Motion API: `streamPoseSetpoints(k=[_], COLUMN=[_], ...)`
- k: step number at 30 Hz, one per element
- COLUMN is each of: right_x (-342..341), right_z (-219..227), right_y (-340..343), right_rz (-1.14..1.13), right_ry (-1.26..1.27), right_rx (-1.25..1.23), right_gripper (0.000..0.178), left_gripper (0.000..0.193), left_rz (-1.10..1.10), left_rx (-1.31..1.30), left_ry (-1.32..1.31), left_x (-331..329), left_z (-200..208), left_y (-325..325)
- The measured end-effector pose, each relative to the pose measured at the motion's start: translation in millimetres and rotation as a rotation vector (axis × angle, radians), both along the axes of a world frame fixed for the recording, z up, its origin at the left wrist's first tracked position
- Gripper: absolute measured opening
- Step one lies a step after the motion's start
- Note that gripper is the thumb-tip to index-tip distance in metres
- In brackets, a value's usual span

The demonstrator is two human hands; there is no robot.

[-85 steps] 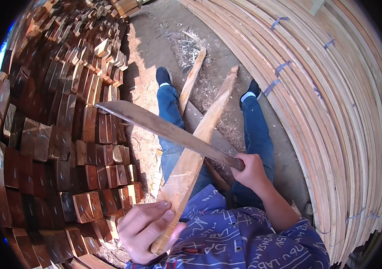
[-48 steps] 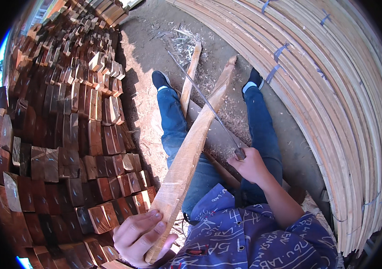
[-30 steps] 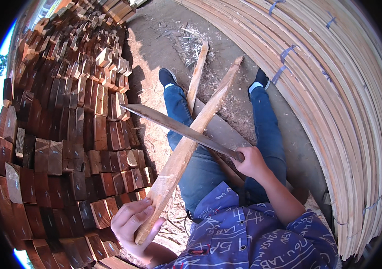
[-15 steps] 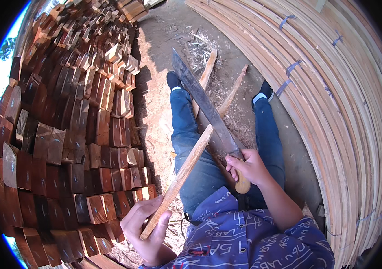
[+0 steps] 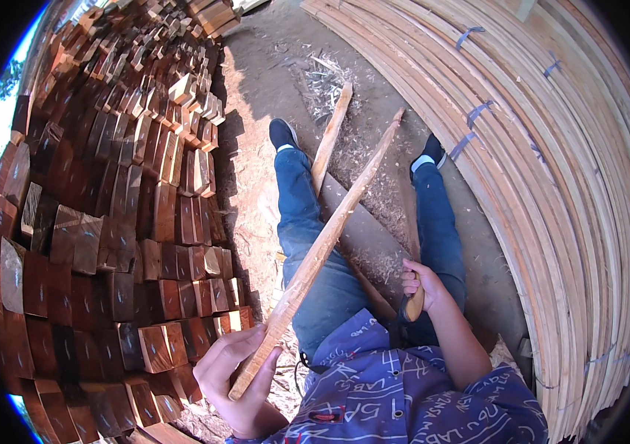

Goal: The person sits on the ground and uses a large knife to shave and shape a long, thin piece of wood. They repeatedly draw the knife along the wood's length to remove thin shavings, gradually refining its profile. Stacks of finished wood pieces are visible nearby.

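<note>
A long, roughly hewn wooden stick [image 5: 322, 248] slants across my lap, narrowing to a point at its far end. My left hand [image 5: 237, 377] grips its near end between thumb and fingers. On the right, over my thigh, my right hand [image 5: 424, 287] is closed around the wooden handle [image 5: 413, 305] of a machete. Its blade is seen nearly edge-on and is hard to make out. Beneath the stick, a grey-brown board [image 5: 370, 229] lies slantwise between my legs.
A second piece of wood [image 5: 332, 137] lies beyond the board, near wood shavings [image 5: 324, 78]. Stacked dark wooden blocks [image 5: 100, 244] rise on the left. Long pale strips [image 5: 537, 192], tied in bundles, curve along the right. My shoes [image 5: 282, 133] rest on the dirt ground.
The machete's blade has swung away from across the stick, turning nearly edge-on, and my right hand has shifted slightly right. The stick now shows along its whole length; my left hand has barely moved.
</note>
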State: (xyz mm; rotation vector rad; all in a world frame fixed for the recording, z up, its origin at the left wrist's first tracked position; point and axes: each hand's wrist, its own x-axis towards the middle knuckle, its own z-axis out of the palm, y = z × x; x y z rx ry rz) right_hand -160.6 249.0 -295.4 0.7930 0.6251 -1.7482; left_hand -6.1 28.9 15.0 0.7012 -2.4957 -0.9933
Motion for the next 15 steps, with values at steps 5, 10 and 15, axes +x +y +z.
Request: streamPoseSetpoints(k=[5,10,15], right_x=[12.4,4.1,4.6], right_z=[6.2,65.3,100.6], right_y=[4.0,-11.5,-23.6], right_rz=[-0.187,0.065,0.233], right_ry=[-0.051,0.530,1.151], right_rx=[-0.042,0.225,0.460], right_gripper=[0.024,0.017,0.016], left_gripper=[0.025,0.026,0.023], left_rz=[0.001,-0.025,-0.052], left_rx=[-0.088,-0.075,-0.117], left_ry=[-0.007,-0.012,0.026], left_x=[-0.4,-2.5,-12.3], left_z=[-4.5,4.2,-0.6], left_y=[3.5,6.2,13.7])
